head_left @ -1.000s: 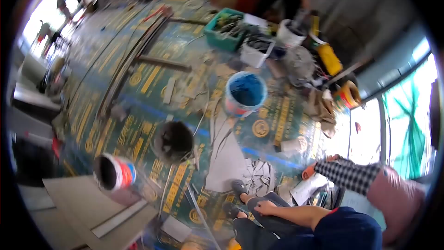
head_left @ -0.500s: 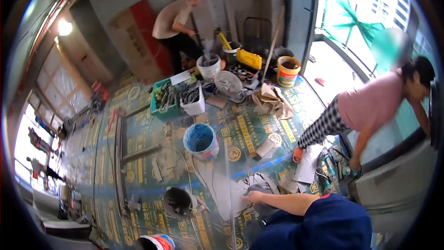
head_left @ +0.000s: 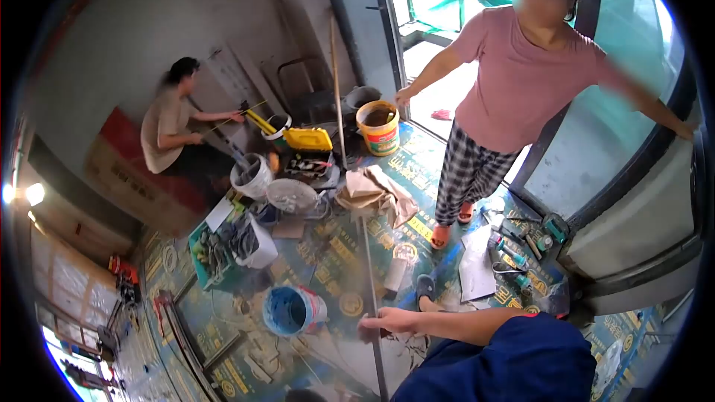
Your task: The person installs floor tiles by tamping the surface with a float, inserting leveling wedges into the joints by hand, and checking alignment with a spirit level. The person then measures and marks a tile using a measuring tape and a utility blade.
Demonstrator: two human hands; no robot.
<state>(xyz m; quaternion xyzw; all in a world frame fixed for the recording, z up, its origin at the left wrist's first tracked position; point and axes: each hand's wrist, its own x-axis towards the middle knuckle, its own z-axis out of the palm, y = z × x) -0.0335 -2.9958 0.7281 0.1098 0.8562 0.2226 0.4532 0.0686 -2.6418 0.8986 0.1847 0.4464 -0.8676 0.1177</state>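
Note:
My right hand [head_left: 387,321] reaches in from the lower right, past my navy sleeve [head_left: 495,365]. Its fingers are closed where a long thin straight bar [head_left: 369,268] crosses, and seem to grip it; motion blurs the fingertips. The bar runs from the floor area ahead down to the bottom edge. My left hand is out of view. Beyond my forearm shows a dark slipper on a foot [head_left: 425,290]. Left of my hand stands a bucket with a blue inside [head_left: 294,311].
A person in a pink shirt [head_left: 521,74] stands by the doorway; another, in beige [head_left: 165,126], crouches beside a white bucket [head_left: 252,177]. Ahead lie brown paper [head_left: 383,197], a yellow bucket [head_left: 379,130], and a green crate [head_left: 212,253]. Power tools [head_left: 514,257] lie at right.
My view has swung right. My right hand has moved left to the bar. The pink-shirted person has straightened up from bending and faces me; the beige-shirted one has crouched lower.

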